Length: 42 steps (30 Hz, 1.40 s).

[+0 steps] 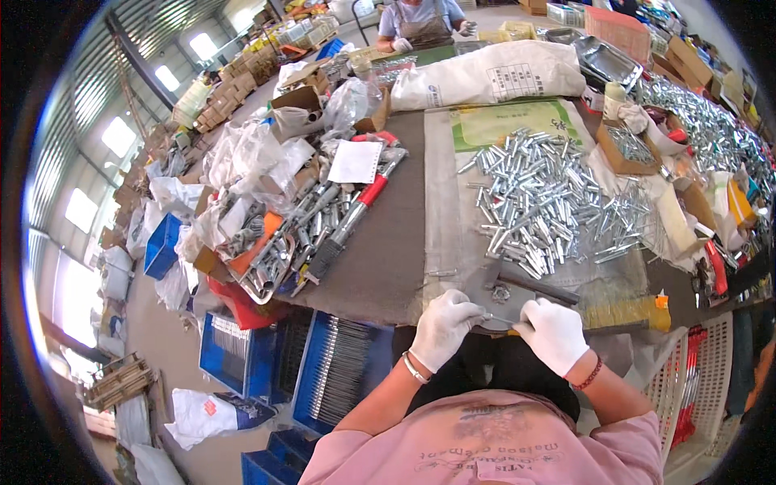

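At the near edge of the table, my left hand [443, 330] and my right hand [554, 335], both in white gloves, pinch the two ends of a thin silver metal rod [499, 320]. Its ends are hidden by my fingers, so its exact kind is unclear. Just beyond it lie a small heap of nut-like metal pieces [500, 293] and a dark bar-shaped tool [533, 284]. Farther off, a large pile of shiny metal sleeves [537, 202] covers the sheeting, with thinner metal pins [622, 218] to its right.
Left on the table are plastic bags [259, 153], tools and a white paper [356, 162]. A white sack [489, 74] lies across the back; beyond it a person [420, 24] works. Blue crates [327, 364] of metal rods stand below left, and a white basket [703, 380] at right.
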Motion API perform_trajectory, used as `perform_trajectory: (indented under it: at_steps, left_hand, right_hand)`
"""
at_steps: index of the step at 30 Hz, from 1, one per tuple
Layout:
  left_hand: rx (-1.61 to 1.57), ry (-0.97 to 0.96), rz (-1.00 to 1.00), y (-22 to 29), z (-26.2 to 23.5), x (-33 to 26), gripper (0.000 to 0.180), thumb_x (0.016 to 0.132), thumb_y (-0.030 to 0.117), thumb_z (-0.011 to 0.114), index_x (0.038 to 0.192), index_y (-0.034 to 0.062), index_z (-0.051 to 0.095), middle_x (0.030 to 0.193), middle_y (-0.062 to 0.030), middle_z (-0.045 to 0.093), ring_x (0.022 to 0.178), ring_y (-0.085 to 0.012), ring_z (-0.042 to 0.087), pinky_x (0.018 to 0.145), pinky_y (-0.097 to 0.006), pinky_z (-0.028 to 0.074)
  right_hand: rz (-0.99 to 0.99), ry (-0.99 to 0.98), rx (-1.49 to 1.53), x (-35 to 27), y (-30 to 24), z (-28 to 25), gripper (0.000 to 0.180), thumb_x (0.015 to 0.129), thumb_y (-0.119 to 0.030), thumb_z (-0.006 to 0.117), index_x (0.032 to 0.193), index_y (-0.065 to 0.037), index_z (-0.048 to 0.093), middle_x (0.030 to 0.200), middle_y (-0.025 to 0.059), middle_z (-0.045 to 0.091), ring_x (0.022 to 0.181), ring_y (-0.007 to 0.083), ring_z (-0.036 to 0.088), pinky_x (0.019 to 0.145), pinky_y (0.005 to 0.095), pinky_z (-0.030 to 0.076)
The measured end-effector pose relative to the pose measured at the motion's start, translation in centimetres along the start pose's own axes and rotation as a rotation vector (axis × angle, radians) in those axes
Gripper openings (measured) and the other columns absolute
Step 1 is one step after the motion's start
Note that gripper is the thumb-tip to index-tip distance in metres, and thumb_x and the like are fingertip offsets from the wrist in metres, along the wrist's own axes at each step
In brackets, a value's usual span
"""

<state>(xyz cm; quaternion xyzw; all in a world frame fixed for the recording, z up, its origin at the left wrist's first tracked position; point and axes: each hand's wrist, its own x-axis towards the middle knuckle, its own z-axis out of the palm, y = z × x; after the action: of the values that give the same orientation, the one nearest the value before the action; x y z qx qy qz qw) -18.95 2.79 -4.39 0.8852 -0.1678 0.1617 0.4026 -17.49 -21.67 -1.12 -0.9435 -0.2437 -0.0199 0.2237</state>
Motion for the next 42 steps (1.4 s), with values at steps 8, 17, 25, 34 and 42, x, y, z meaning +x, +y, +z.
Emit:
perform_trajectory:
  at_steps: [8,17,25,34,42]
  left_hand:
    - [0.015,0.042,0.086,0.6,0.3,-0.1,0.023,0.082,0.008,0.082,0.105,0.0091,0.078,0.094,-0.0119,0.068,0.090,-0.0330,0.068,0.078,-0.041,0.056]
    - [-0.637,0.031,-0.739,3.7,2.4,-3.9,0.052,0.103,0.006,0.063,0.153,0.0058,0.052,0.086,-0.0027,0.066,0.072,-0.0077,0.063,0.062,-0.026,0.053]
    - [-0.881,0.128,-0.634,4.1,1.8,-4.7,0.063,0.097,0.006,0.071,0.155,0.0040,0.046,0.093,-0.0021,0.070,0.079,-0.0078,0.062,0.069,-0.025,0.052]
    - [-0.620,0.549,-0.615,0.1,-6.6,-8.0,0.050,0.087,0.009,0.076,0.135,0.0026,0.061,0.104,-0.0004,0.066,0.087,-0.0085,0.061,0.075,-0.025,0.052]
    - [-0.368,0.877,-1.241,-14.6,-9.5,-24.9,0.059,0.087,0.007,0.077,0.142,-0.0050,0.060,0.110,-0.0118,0.073,0.097,-0.0175,0.070,0.085,-0.030,0.056]
  right_hand:
    - [0.063,-0.249,0.462,-1.6,0.4,1.5,0.017,0.093,-0.020,0.071,0.104,-0.007,0.074,0.085,0.0142,0.076,0.078,0.0281,0.075,0.071,0.0392,0.058]
    - [0.553,-0.489,1.056,-1.9,-2.9,1.7,0.021,0.099,-0.010,0.064,0.116,0.001,0.068,0.071,0.0024,0.064,0.052,0.0064,0.051,0.047,0.0236,0.041]
    - [0.373,-0.375,0.959,-3.4,-4.7,2.5,0.019,0.099,-0.003,0.059,0.117,0.002,0.064,0.073,0.0054,0.064,0.050,0.0072,0.050,0.047,0.0228,0.040]
    - [0.197,-0.165,0.957,-0.3,-3.2,2.2,0.049,0.097,0.006,0.053,0.145,0.002,0.056,0.090,0.0049,0.064,0.066,0.0092,0.058,0.060,0.0235,0.050]
    - [0.199,-0.071,0.943,1.6,-1.6,4.0,0.043,0.103,0.001,0.050,0.145,-0.001,0.060,0.090,0.0044,0.065,0.062,0.0049,0.054,0.056,0.0203,0.047]
